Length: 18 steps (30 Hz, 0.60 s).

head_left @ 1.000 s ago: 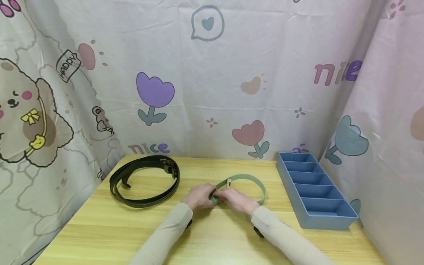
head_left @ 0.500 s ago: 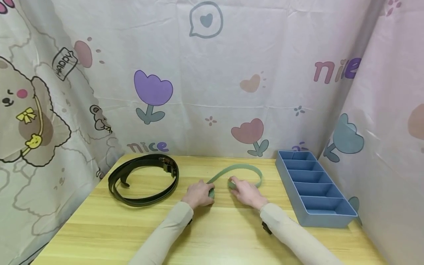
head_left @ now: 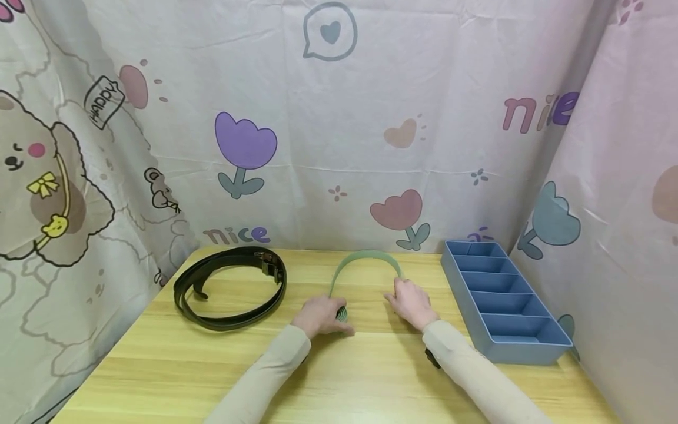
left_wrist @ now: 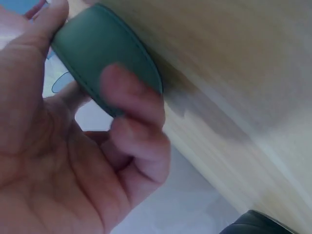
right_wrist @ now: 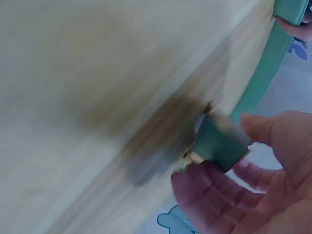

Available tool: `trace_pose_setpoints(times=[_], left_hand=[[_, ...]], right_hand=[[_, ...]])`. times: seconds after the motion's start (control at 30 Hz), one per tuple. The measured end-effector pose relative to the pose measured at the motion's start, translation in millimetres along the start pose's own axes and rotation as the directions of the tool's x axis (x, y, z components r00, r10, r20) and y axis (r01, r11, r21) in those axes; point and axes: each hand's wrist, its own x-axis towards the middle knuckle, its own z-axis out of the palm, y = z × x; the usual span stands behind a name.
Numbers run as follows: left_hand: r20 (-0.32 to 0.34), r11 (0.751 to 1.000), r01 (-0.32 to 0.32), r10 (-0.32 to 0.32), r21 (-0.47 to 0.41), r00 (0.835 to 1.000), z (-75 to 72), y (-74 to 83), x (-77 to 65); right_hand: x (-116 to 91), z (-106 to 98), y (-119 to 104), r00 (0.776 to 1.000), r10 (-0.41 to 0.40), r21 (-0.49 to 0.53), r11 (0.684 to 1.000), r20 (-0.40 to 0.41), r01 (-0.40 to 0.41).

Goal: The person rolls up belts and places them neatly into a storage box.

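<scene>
A green belt (head_left: 368,254) stands on edge, its free length arching away from the person between the two hands. Its rolled part, the coil (head_left: 342,314), is in the left hand (head_left: 320,315), thumb on one side and fingers on the other. In the left wrist view the coil (left_wrist: 97,48) shows its smooth outer face with stitched edges. The right hand (head_left: 413,301) pinches the other end of the belt; in the right wrist view a metal buckle (right_wrist: 195,157) is there between thumb and fingers. The head view hides the buckle behind the right hand.
A black belt (head_left: 230,323) lies in a large loose loop at the left of the wooden table (head_left: 339,377). To the right stands a blue divided box (head_left: 521,353) with several compartments. Behind hangs a printed cloth (head_left: 328,118).
From beside the coil, the right hand has moved rightward with the buckle end, and the belt's closed loop has become an open arch. The left hand stays at the coil.
</scene>
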Motion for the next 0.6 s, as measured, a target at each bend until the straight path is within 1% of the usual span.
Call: trace_pose_setpoints(times=[0.07, 0.1, 0.17, 0.2, 0.23, 0.27, 0.3, 0.33, 0.37, 0.4, 0.43, 0.47, 0.53, 0.6], left_hand=[[-0.01, 1.0, -0.004, 0.004, 0.008, 1.0, 1.0, 1.6, -0.5], [-0.021, 1.0, -0.006, 0.006, 0.025, 1.0, 1.8, 2.6, -0.6], [-0.049, 0.998, -0.002, 0.005, 0.059, 0.999, 3.5, 5.0, -0.9], [-0.07, 0.997, -0.001, 0.007, 0.079, 0.998, 4.5, 6.1, -0.9], [-0.094, 0.995, 0.0, 0.009, 0.096, 0.995, 5.1, 7.3, -0.9], [-0.11, 0.995, 0.003, 0.009, 0.104, 0.994, 5.7, 8.3, -0.8], [-0.125, 0.994, 0.004, 0.009, 0.11, 0.992, 6.4, 8.9, -0.6], [-0.137, 0.994, 0.002, 0.013, 0.109, 0.99, 6.9, 9.5, -0.6], [-0.146, 0.994, 0.0, 0.017, 0.11, 0.989, 7.3, 9.7, -0.5], [-0.154, 0.994, -0.003, 0.02, 0.111, 0.988, 7.5, 9.8, -0.5], [-0.161, 0.994, -0.005, 0.023, 0.109, 0.987, 7.6, 9.7, -0.6], [-0.164, 0.994, -0.009, 0.026, 0.107, 0.986, 8.0, 9.4, -0.6], [-0.173, 0.995, -0.017, 0.034, 0.099, 0.984, 7.9, 8.9, -0.7], [-0.172, 0.995, -0.025, 0.041, 0.092, 0.984, 7.3, 8.6, -1.0]], right_hand=[[-1.2, -1.5, 0.0, 0.999, -0.024, -0.043, 0.999, -0.035, 0.022], [-2.0, -1.5, -0.6, 0.997, -0.05, -0.063, 0.997, -0.06, 0.046], [-4.5, -1.3, -4.4, 0.985, -0.138, -0.079, 0.988, -0.102, 0.131], [-5.8, -0.5, -7.3, 0.972, -0.206, -0.064, 0.978, -0.116, 0.2], [-7.4, 0.1, -10.9, 0.952, -0.283, -0.034, 0.959, -0.116, 0.281], [-9.0, 0.9, -14.9, 0.925, -0.366, 0.005, 0.93, -0.107, 0.368], [-10.5, 1.7, -19.3, 0.888, -0.451, 0.05, 0.888, -0.092, 0.457], [-12.5, 2.2, -24.0, 0.85, -0.523, 0.104, 0.844, -0.061, 0.526], [-14.3, 2.6, -28.5, 0.814, -0.581, 0.154, 0.802, -0.025, 0.577], [-15.7, 3.4, -32.8, 0.781, -0.625, 0.196, 0.767, 0.011, 0.611], [-17.1, 4.0, -36.8, 0.761, -0.648, 0.224, 0.749, 0.045, 0.624], [-18.3, 4.4, -40.3, 0.747, -0.662, 0.238, 0.737, 0.066, 0.632], [-19.6, 5.5, -45.4, 0.735, -0.672, 0.234, 0.731, 0.09, 0.641], [-19.6, 6.7, -49.0, 0.717, -0.69, 0.216, 0.719, 0.099, 0.661]])
